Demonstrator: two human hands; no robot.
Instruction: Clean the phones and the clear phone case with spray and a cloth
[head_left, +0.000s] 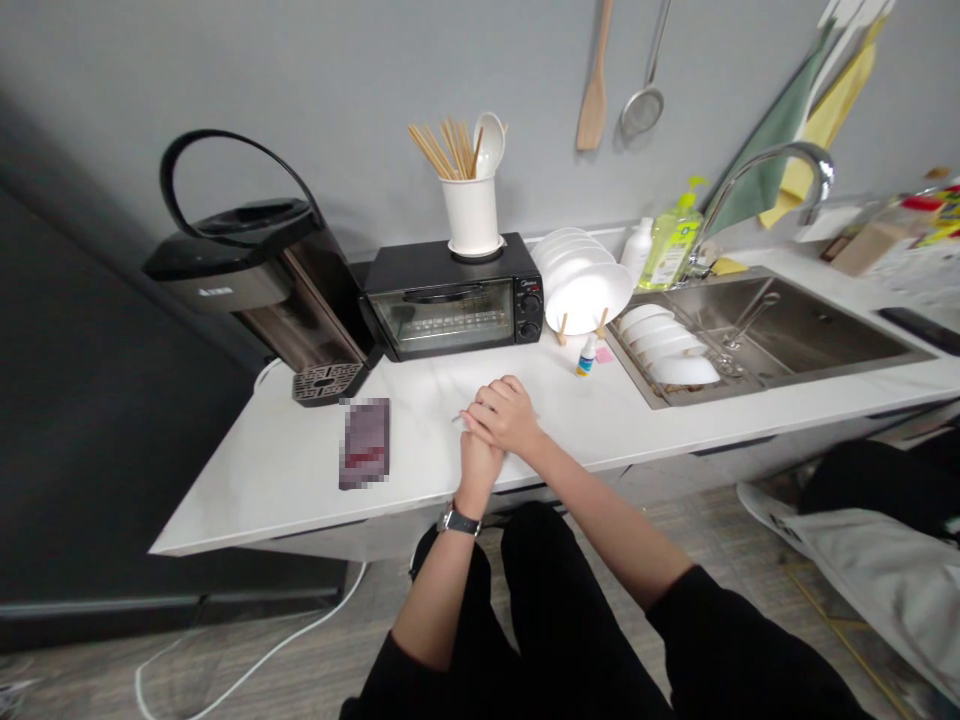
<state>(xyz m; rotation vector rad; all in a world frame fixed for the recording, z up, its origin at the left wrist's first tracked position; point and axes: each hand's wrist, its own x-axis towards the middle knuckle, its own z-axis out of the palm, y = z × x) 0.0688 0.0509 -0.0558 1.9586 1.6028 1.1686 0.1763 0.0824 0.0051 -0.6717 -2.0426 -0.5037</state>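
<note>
Both my hands are clasped together over the white counter, in front of the black toaster oven [450,300]. My right hand [510,412] lies on top, its fingers wrapped over my left hand [480,455], which has a wristwatch [459,521] below it. A small pale tip of something [457,418] shows at the left side of the clasped fingers; what it is I cannot make out. To the left lies a dark, pixelated flat object [365,443]. A small white bottle with a blue and yellow label [586,356] stands to the right, beside a pink slip [604,355].
A tall black appliance [277,290] stands at the left. Behind are a utensil holder [472,213] and racked plates [589,295]. At the right are soap [673,240], a faucet [780,155] and a sink [810,340] with bowls [667,345]. The counter's front edge [300,527] is near me.
</note>
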